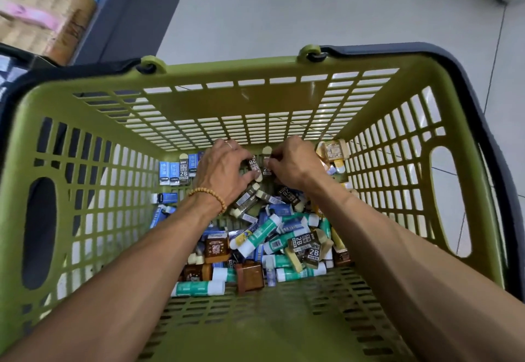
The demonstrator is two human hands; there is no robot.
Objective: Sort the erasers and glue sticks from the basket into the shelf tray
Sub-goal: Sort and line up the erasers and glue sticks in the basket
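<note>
- Plainly, the sorting was far from done: a heap of erasers and glue sticks lay mixed on the floor of the green basket.
- The left hand and right hand were deep inside, fingers curled round dark 2B erasers at the far wall.
- No shelf tray showed, so nothing could be judged delivered.

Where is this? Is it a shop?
Probably a stationery shop. A green shopping basket on a tiled floor holds many packaged erasers and glue sticks, and boxed stock sits on a shelf at top left.
</note>
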